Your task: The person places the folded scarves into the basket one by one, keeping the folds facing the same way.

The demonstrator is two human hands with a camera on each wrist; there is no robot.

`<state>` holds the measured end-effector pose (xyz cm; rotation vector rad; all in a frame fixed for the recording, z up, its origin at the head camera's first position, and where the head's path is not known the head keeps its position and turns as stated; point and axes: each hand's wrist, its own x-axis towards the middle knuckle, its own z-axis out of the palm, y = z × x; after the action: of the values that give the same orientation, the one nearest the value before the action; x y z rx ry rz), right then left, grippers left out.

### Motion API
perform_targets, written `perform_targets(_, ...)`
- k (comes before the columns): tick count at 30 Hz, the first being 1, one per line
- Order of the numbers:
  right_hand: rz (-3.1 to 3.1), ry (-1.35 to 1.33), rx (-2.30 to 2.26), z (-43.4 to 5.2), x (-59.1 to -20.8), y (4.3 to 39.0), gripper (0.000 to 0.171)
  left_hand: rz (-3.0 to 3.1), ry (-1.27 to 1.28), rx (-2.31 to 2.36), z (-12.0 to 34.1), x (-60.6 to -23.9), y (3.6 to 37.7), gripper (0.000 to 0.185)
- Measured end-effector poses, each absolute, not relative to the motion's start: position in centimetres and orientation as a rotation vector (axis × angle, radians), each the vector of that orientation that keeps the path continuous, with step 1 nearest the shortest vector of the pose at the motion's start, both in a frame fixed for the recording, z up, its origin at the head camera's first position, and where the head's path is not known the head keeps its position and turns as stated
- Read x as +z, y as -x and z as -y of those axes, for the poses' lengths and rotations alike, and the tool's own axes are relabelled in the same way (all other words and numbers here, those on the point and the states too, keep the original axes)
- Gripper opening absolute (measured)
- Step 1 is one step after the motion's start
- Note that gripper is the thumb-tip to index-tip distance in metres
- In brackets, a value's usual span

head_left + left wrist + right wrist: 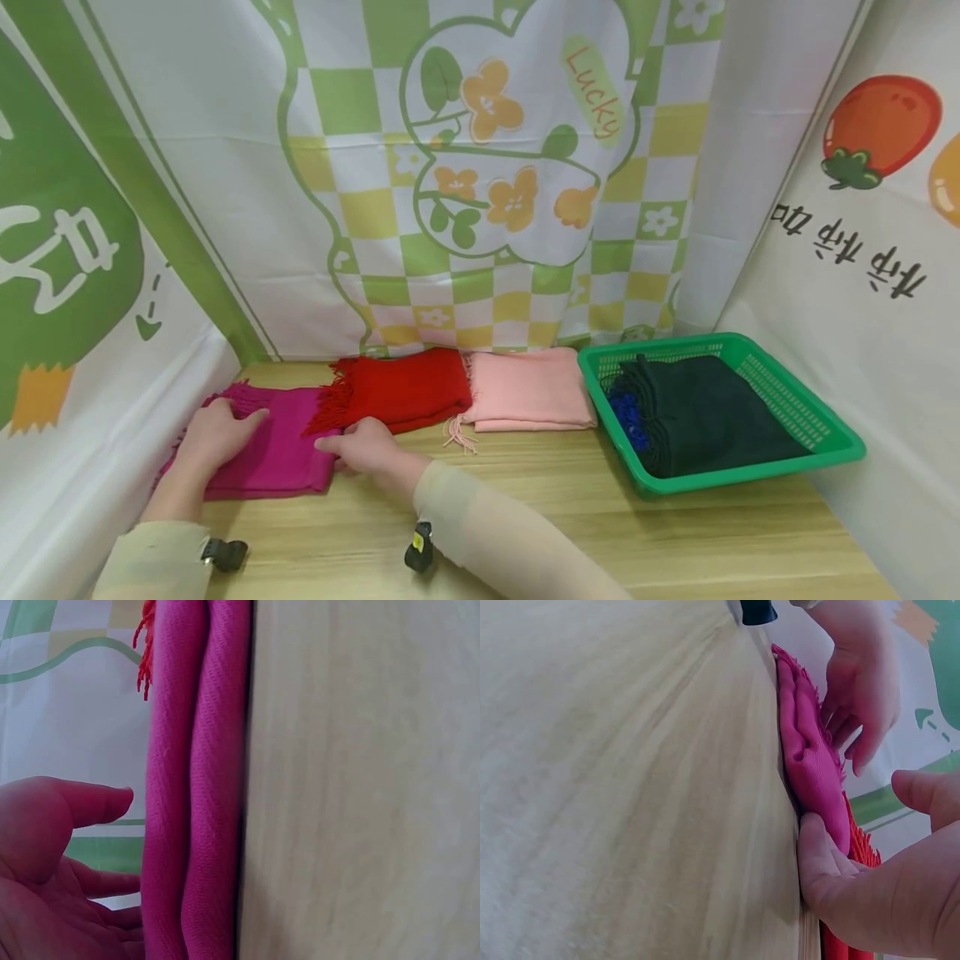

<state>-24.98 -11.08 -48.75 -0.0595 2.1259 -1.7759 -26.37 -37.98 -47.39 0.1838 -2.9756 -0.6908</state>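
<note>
A folded magenta scarf (273, 450) with fringe on its far left side lies on the left of the wooden table. My left hand (217, 437) is over its left part, thumb spread from the fingers; in the left wrist view the thumb (105, 804) stands just off the folded layers. At the scarf's right end, the fingers of my right hand (367, 450) rest against the edge. The right wrist view shows that hand's thumb (922, 791) raised away from the cloth. Beside the magenta scarf lies a folded red scarf (408, 387), its fringe overlapping the magenta one's corner.
A folded pink scarf (532, 387) lies right of the red one. Farther right, a green plastic basket (750, 475) holds a folded dark green scarf (720, 412) and some blue fringe (628, 417). Printed curtains (495, 308) hang behind and at both sides.
</note>
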Motion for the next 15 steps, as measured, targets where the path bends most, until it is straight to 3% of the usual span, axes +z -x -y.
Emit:
perform_targets(5, -2.051, 0.043, -1.830, 11.01, -48.50, 25.24, 0.023, 3.027, -0.220, -0.658, 37.65, -47.55, 26.36, 0.081)
perform_targets(15, -2.001, 0.026, -1.821, 10.98, -48.23, 25.42, 0.021, 3.150, -0.149, -0.457, 37.21, -47.44, 26.24, 0.079)
